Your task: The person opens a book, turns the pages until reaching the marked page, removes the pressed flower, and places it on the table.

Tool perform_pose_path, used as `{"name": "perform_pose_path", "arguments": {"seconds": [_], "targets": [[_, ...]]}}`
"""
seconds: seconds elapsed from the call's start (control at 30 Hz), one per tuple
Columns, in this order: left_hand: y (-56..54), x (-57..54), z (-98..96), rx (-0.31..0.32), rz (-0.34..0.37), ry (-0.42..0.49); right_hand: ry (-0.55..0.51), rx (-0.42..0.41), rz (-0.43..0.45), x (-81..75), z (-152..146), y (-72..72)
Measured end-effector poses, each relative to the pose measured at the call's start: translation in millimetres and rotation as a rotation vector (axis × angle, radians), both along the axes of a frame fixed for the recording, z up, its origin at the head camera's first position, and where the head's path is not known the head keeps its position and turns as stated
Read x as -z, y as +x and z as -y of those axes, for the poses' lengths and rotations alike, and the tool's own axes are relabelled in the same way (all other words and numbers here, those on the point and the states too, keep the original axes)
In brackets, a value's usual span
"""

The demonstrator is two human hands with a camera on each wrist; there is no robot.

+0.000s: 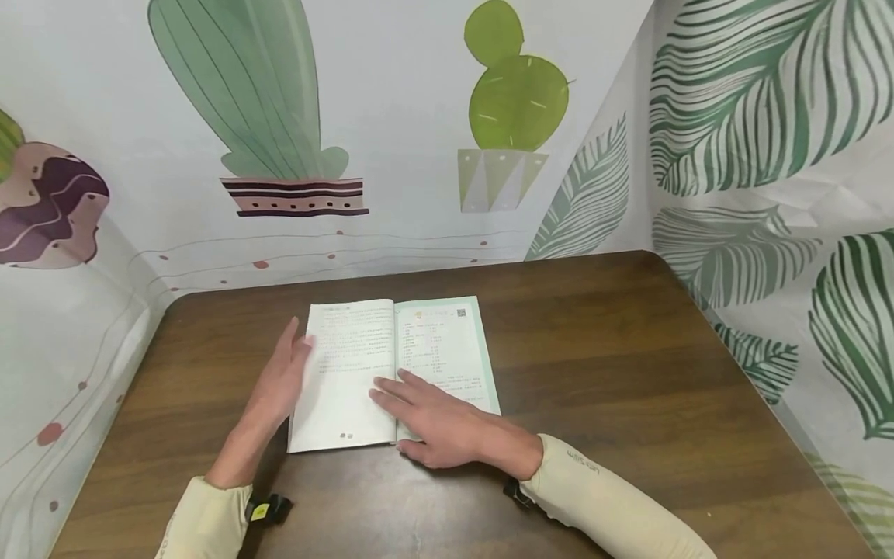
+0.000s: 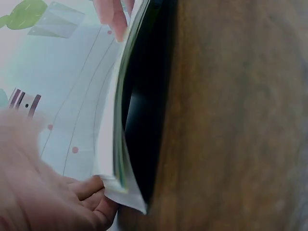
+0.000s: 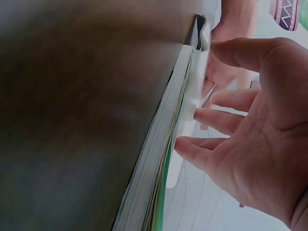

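Observation:
An open book (image 1: 349, 404) with printed pages lies on the brown table, its spine running away from me. At its left edge is my left hand (image 1: 279, 373), fingers extended forward and thumb by the page margin. In the left wrist view its fingertips (image 2: 94, 187) meet the edge of the pages (image 2: 111, 144), and the cover bows up over a dark gap. My right hand (image 1: 443, 423) lies spread across the lower right page and the centre fold, palm down. The right wrist view shows its fingertips (image 3: 185, 147) on the page near the thick page stack (image 3: 159, 130).
The wooden table (image 1: 615, 373) extends to both sides of the book. Behind it hangs a white wall covering (image 1: 405, 116) printed with cacti, and leaf prints (image 1: 768, 101) cover the right side. Pale sleeves (image 1: 608, 489) and dark wrist straps (image 1: 272, 508) are on both arms.

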State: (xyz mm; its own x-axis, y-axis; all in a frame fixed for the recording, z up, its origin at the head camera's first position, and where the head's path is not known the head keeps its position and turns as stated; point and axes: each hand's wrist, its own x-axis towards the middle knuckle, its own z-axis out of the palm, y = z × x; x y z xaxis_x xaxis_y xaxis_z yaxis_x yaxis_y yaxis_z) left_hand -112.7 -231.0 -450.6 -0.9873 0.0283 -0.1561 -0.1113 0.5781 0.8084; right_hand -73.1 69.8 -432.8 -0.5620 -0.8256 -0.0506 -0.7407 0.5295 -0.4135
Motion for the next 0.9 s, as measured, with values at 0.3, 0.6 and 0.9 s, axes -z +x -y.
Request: {"name": "perform_pose_path", "arguments": {"seconds": [0.3,0.6,0.9], "targets": [[6.1,15.3,-3.4,0.221,-0.171,-0.282,0.038,0.129,-0.030,-0.4,2,-2.8],[8.2,12.7,-5.4,0.228,-0.115,-0.325,0.178,0.174,-0.158,-0.8,2,-2.7],[8.5,6.2,-9.0,0.223,-0.090,-0.339,0.148,0.122,-0.227,-2.6,-3,-4.5]]}}
